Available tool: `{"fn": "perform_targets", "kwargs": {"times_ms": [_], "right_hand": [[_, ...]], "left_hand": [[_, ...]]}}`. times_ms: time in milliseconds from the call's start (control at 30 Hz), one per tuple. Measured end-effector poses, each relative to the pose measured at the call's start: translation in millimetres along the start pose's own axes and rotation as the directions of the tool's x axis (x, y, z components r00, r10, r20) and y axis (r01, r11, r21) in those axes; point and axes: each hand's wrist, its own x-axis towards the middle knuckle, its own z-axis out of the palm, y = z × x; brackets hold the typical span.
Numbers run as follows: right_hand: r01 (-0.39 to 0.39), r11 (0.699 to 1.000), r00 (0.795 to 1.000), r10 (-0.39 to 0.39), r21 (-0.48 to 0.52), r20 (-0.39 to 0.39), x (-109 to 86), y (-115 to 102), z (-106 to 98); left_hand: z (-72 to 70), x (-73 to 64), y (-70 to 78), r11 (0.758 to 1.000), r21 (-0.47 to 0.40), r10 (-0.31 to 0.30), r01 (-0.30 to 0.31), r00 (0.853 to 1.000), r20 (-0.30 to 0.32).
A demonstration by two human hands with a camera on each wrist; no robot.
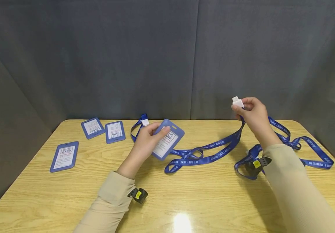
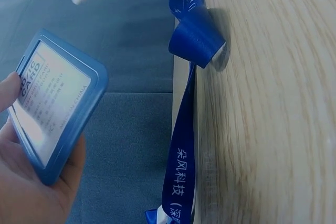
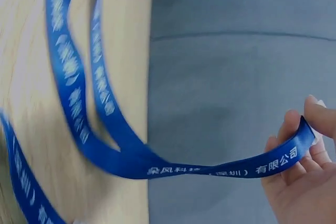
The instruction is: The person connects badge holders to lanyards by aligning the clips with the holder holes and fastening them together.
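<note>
My left hand (image 1: 149, 137) grips a blue-framed ID card holder (image 1: 167, 142) by its side, raised above the table, thumb across its front. The left wrist view shows the same card holder (image 2: 58, 98) tilted, with the fingers behind it. To the right, my right hand (image 1: 253, 113) pinches the white plastic clip (image 1: 238, 102) of a blue lanyard (image 1: 225, 145). From there the strap, printed with white characters, hangs down to the table and runs left below the card holder. In the right wrist view the lanyard (image 3: 194, 170) stretches from my fingers back over the table edge.
Three more card holders (image 1: 65, 157) lie at the left of the wooden table (image 1: 184, 200). Another lanyard's white clip (image 1: 145, 122) is behind my left hand. More blue lanyards (image 1: 316, 152) lie looped at the right. A dark grey curtain (image 1: 126, 58) hangs behind the table.
</note>
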Motion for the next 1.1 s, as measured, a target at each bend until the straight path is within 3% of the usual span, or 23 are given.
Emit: {"fn": "perform_targets", "kwargs": {"times_ms": [167, 367, 533, 733, 933, 1100], "right_hand": [[0.054, 0.980, 0.997, -0.044, 0.192, -0.055, -14.1, -13, -1], [0.195, 0.879, 0.980, -0.163, 0.434, -0.110, -38.5, -39, 4], [0.224, 0.897, 0.974, -0.195, 0.381, -0.113, -61.8, -56, 11], [0.252, 0.941, 0.967, -0.239, 0.227, -0.085, -81.3, -58, 19], [0.339, 0.923, 0.940, -0.324, 0.184, -0.108, -90.8, -55, 30], [0.374, 0.917, 0.927, -0.368, 0.136, -0.070, -96.2, -56, 39]], "left_hand": [[0.4, -0.2, 1.4, 1.000, 0.007, 0.002, -0.002, 1.000, 0.012], [1.7, -0.7, 6.9, 1.000, -0.017, 0.019, -0.018, 0.998, 0.053], [2.3, -2.6, 11.6, 0.999, -0.012, 0.035, -0.034, 0.996, 0.077], [2.6, -4.3, 13.6, 0.999, 0.006, 0.044, -0.044, 0.996, 0.082], [1.8, -4.7, 15.5, 0.999, 0.008, 0.042, -0.043, 0.995, 0.095], [-0.4, -4.8, 16.0, 0.999, 0.006, 0.047, -0.048, 0.990, 0.129]]}}
